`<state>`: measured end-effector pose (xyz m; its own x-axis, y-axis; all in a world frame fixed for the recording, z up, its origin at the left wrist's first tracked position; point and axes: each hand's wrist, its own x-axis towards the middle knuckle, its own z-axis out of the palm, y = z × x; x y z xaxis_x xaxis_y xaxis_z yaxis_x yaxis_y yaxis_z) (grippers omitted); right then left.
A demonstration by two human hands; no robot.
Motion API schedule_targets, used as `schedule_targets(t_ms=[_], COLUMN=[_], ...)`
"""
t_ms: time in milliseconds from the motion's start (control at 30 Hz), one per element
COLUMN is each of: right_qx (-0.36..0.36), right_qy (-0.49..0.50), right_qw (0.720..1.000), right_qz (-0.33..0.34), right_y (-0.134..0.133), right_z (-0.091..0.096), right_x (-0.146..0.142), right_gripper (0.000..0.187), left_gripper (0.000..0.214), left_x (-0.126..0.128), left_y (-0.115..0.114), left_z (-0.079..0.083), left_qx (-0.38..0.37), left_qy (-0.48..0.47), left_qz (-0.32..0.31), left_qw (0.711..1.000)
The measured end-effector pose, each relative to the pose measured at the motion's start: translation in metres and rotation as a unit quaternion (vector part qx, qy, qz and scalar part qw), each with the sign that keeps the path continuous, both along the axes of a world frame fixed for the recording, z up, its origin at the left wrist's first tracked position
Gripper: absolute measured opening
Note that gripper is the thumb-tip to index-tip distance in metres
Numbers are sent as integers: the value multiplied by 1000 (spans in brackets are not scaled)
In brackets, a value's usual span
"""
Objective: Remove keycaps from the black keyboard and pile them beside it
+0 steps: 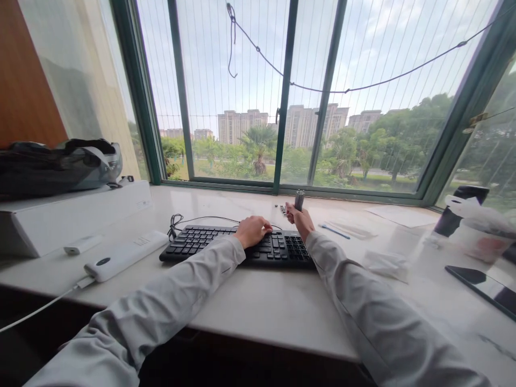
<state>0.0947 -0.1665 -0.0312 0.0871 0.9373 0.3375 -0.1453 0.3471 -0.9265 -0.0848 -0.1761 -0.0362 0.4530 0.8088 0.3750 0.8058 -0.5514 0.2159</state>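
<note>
- Far left there's a grey bag [60,166] lying on a white box [72,215], and in front of it a flat white gadget [124,255] with a cable plugged into it. Neither hand is anywhere near those.
- The black keyboard [201,242] lies flat on the pale desk [262,306], long side running left-right across the person.
- The left hand [253,231] is palm-down on the keys, right of the keyboard's middle. Its fingers are loosely curled and there's nothing in it, it's just resting there.
- The right hand [301,221] is the 1 doing the holding: its fingers are wrapped around a small dark cylinder [299,199].
- The cylinder stands pretty much upright, top end poking out above the fist, over the far right edge of the keyboard and lifted off the desk.
- So the cylinder is just to the right of the left hand, near it but not touching. Its long axis points up, crosswise to the flat keyboard.
- Further right, well apart from both hands: a blue pen [335,231], a crumpled tissue [382,264], a black bottle [459,209] and a dark phone [479,285] lying flat.
</note>
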Motion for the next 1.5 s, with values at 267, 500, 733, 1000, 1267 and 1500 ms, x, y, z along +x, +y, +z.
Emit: schedule_targets(t_ms=[267,500,733,1000,1267,1500], right_qx=[-11,-10,-61,-103,-93,-62], right_qy=[216,219,212,217,241,246], right_qw=[969,964,966,962,958,961], right_qz=[117,149,132,132,123,108], right_y=[-8,-8,-10,-5,-4,-3], right_z=[5,2,3,1,-1,-5], right_x=[-20,-38,-39,-31,-32,-39], right_gripper=[33,26,29,25,24,23], left_gripper=[29,23,25,23,22,24], left_x=[-3,0,0,1,0,-1], left_y=[9,7,9,11,13,17], left_z=[-5,-6,-5,-4,-4,-6], left_qx=[-38,-39,-70,-80,-80,-89], left_qy=[-58,-51,-51,-45,-50,-64], left_qz=[-50,-29,-28,-40,-45,-64], left_qw=[996,997,996,995,995,992])
